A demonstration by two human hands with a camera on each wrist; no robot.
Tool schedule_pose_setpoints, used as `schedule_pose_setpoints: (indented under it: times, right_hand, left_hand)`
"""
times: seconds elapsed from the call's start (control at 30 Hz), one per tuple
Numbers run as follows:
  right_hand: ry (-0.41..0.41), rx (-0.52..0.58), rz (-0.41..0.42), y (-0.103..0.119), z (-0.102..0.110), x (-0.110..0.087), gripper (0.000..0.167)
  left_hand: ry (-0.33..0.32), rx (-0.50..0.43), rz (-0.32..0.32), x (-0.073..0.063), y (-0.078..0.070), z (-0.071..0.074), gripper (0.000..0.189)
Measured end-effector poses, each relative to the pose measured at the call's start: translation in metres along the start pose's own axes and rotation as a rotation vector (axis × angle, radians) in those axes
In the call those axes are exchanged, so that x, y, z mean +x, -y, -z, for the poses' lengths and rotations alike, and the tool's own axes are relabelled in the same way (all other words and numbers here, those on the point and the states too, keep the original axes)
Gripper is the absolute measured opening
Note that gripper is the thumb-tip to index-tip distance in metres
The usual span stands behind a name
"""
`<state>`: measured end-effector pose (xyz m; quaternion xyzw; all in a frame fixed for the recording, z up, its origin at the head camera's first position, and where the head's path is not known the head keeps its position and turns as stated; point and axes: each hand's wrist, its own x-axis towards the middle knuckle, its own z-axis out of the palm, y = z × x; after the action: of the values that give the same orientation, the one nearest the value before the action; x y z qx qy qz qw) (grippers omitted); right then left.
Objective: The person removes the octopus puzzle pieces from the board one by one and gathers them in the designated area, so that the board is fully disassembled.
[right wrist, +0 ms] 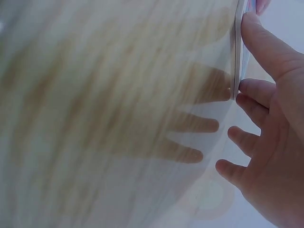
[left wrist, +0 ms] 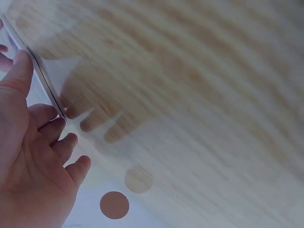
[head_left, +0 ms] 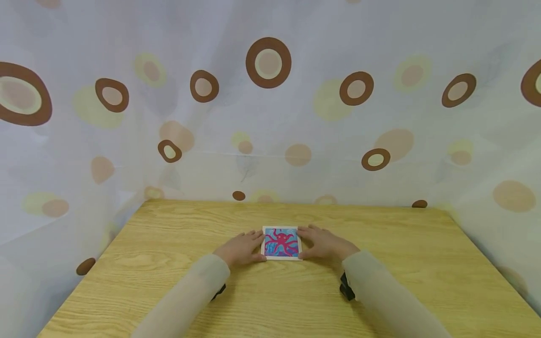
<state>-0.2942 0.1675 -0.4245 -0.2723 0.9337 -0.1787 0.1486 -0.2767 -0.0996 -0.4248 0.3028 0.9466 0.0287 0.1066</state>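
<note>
A small rectangular picture board (head_left: pixel 281 242) with a pink octopus on blue and a white border lies face up on the wooden table. My left hand (head_left: pixel 242 248) holds its left side, thumb at the near corner and fingers at the far corner. On the opposite side my right hand (head_left: pixel 325 242) holds it the same way. The left wrist view shows the left thumb (left wrist: pixel 21 71) along the board's thin edge, other fingers loosely bent. In the right wrist view the right thumb (right wrist: pixel 266 45) and index finger meet the edge, the remaining fingers spread off it.
The wood-grain table (head_left: pixel 169 281) reflects the hands in both wrist views. A pale curtain (head_left: pixel 296 117) with brown rings and dots hangs behind the table and along both sides. A black strap (head_left: pixel 347 287) shows under the right sleeve.
</note>
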Motion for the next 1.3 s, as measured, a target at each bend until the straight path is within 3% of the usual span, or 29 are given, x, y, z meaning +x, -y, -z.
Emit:
schedule_pose_setpoints:
  times: [0.23,0.53,0.87,1.17,1.3]
  right_hand:
    - [-0.002,-0.033,0.042,0.003,-0.002,-0.017,0.071]
    - [0.008,-0.102,0.071,0.006,-0.009,-0.046,0.075]
    - [-0.001,-0.107,0.112,0.016,-0.017,-0.080,0.076]
    - [0.004,-0.100,0.106,0.018,-0.017,-0.085,0.079]
    - [-0.032,-0.139,0.109,0.021,-0.016,-0.082,0.071]
  left_hand:
    - [0.003,0.003,-0.028,-0.007,-0.012,-0.003,0.072]
    - [-0.067,0.085,-0.089,-0.025,-0.036,-0.015,0.073]
    - [-0.068,0.118,-0.145,-0.044,-0.059,-0.021,0.073]
    - [-0.094,0.104,-0.177,-0.049,-0.063,-0.021,0.067]
    - [-0.089,0.088,-0.188,-0.048,-0.063,-0.020,0.064]
